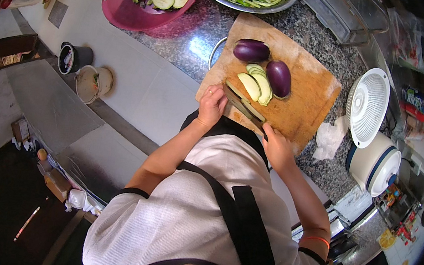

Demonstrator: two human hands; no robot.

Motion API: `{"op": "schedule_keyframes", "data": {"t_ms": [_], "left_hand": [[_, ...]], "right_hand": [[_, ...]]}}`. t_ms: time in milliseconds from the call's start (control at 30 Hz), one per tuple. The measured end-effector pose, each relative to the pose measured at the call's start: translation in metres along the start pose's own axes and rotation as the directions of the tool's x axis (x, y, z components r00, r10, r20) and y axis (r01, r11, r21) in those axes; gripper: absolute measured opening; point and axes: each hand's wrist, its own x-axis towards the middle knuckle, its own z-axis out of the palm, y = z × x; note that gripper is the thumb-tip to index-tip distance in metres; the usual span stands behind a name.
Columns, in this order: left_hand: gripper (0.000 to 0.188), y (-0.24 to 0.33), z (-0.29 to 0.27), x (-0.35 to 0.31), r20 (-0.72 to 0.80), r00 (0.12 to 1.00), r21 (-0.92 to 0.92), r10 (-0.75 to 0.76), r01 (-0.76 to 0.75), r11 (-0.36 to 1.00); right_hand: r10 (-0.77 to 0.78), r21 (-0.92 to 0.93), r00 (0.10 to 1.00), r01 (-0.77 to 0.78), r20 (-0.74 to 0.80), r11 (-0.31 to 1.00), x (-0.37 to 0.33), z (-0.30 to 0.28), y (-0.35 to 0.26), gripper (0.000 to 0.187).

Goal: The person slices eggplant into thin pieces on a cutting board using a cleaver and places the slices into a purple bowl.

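Observation:
My right hand point(278, 147) grips the handle of a kitchen knife point(245, 108), its blade slanting across the near part of a wooden cutting board point(299, 109). Pale eggplant flesh shows along the blade's edges. At the blade's far end is my left hand point(211, 104), fingers curled together; what they hold, if anything, is hidden. Just beyond the knife lie cut eggplant slices point(256, 83), some overlapping. Two purple eggplant pieces point(279, 79) with glossy skin rest on the board behind the slices.
A pink basin point(119, 2) with eggplant slices stands back left, beside a metal bowl point(248, 6) of green beans or peppers. On the right are a white strainer basket point(368, 107), crumpled white paper point(330, 139) and a lidded white pot point(375, 163). Two buckets point(92, 85) stand lower left.

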Motion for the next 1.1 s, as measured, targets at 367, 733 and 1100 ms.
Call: {"op": "schedule_keyframes", "data": {"t_ms": [367,733,1100], "left_hand": [[0.011,0.004,0.000,0.006,0.004,1.000,-0.054,0.013,-0.013,0.998],[0.012,0.002,0.000,-0.001,0.001,1.000,-0.065,-0.008,0.009,0.998],[0.014,0.001,-0.001,0.000,0.009,1.000,-0.007,0.012,-0.012,1.000]], "right_hand": [[0.081,0.168,0.993,-0.066,-0.082,0.984,0.058,0.007,-0.013,0.022],[0.031,0.093,0.998,-0.036,0.057,0.995,0.005,-0.012,-0.011,0.024],[0.061,0.066,0.993,-0.067,0.099,0.996,0.004,-0.014,-0.013,0.023]]}}
